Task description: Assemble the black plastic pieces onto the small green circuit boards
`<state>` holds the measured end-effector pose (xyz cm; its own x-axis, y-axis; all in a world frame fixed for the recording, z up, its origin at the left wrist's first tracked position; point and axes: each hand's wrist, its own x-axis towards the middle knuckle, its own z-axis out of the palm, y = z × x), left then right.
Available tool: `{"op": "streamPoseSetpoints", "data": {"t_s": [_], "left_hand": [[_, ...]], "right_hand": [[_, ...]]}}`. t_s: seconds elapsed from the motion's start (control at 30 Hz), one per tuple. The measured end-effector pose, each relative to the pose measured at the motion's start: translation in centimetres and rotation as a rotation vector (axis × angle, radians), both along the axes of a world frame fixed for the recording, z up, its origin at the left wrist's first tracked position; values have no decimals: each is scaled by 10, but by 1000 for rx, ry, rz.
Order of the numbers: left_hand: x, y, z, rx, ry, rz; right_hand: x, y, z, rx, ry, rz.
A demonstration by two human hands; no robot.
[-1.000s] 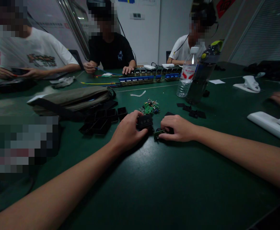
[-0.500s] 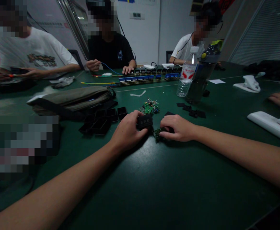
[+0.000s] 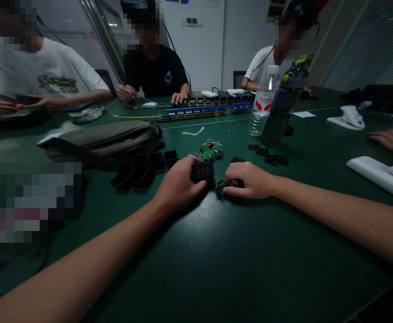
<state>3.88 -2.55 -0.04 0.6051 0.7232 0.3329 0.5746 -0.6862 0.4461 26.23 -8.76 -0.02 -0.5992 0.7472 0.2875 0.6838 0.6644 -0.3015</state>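
Note:
My left hand [image 3: 179, 181] is closed round a small black plastic case [image 3: 203, 171] with raised lettering on its side. Opposite it, my right hand [image 3: 250, 180] pinches a small green circuit board [image 3: 221, 187] between thumb and fingers, close to the case. Just beyond both hands lies a heap of green circuit boards [image 3: 210, 149] with leads sticking out. Several open black cases [image 3: 141, 176] are gathered left of my left hand. Small flat black pieces [image 3: 272, 158] are scattered past my right hand.
A long grey-green bag [image 3: 105, 139] lies at the left. A clear water bottle [image 3: 257, 112] and a dark bottle [image 3: 282, 112] stand beyond my right hand. Rows of blue modules [image 3: 196, 111] sit farther back, before several seated people. White plastic parts [image 3: 378, 177] lie at the right.
The circuit board in my right hand has tilted slightly and shifted a little. My left hand and the case have hardly moved. At the right edge, another person's hand has slid a little inward.

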Motion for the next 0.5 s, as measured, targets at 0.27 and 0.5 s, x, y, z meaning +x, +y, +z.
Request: {"op": "streamPoseSetpoints", "data": {"t_s": [0.27, 0.5], "left_hand": [[0, 1, -1, -9, -1, -2], [0, 0, 0, -10, -2, -1]], "right_hand": [[1, 0, -1, 16, 4, -5], [0, 0, -1, 7, 10, -20]]}}
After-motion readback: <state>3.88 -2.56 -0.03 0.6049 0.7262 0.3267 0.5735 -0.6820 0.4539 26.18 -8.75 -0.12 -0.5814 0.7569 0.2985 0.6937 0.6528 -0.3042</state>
